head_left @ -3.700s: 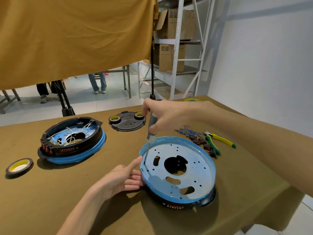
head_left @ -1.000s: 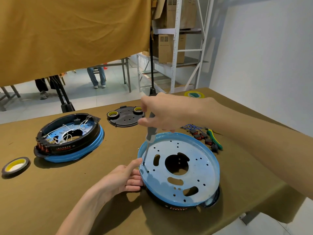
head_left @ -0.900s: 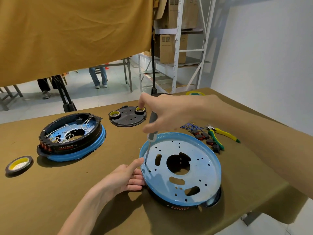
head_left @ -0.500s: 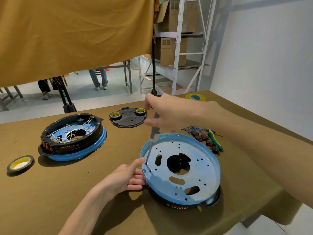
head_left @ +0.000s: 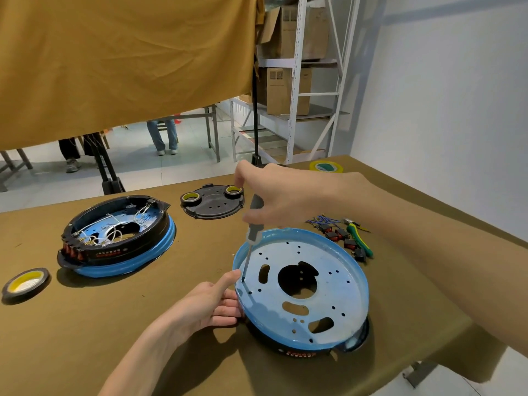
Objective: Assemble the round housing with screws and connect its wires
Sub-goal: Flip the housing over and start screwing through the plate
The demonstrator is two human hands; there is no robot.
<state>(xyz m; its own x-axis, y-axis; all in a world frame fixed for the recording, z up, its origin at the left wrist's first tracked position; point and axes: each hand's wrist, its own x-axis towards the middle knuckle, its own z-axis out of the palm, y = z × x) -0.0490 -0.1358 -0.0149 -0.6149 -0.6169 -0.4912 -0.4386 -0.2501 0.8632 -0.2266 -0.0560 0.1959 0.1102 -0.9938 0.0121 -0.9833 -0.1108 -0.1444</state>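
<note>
Our right hand (head_left: 274, 195) still grips the screwdriver (head_left: 253, 224), tip unmoved at the round housing's (head_left: 328, 281) left rim; left hand (head_left: 211, 304) keeps gripping that edge.

My right hand (head_left: 281, 200) covers the screwdriver (head_left: 251, 232) handle's top. I can't make out a screw at its tip; perhaps too small. The housing (head_left: 303, 287) hides my left hand's (head_left: 207, 305) fingertips.

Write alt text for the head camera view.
A right hand holds a grey-handled screwdriver upright, tip on a round blue metal housing plate, while the left hand grips its rim. A second wired housing sits on the brown table.
</note>
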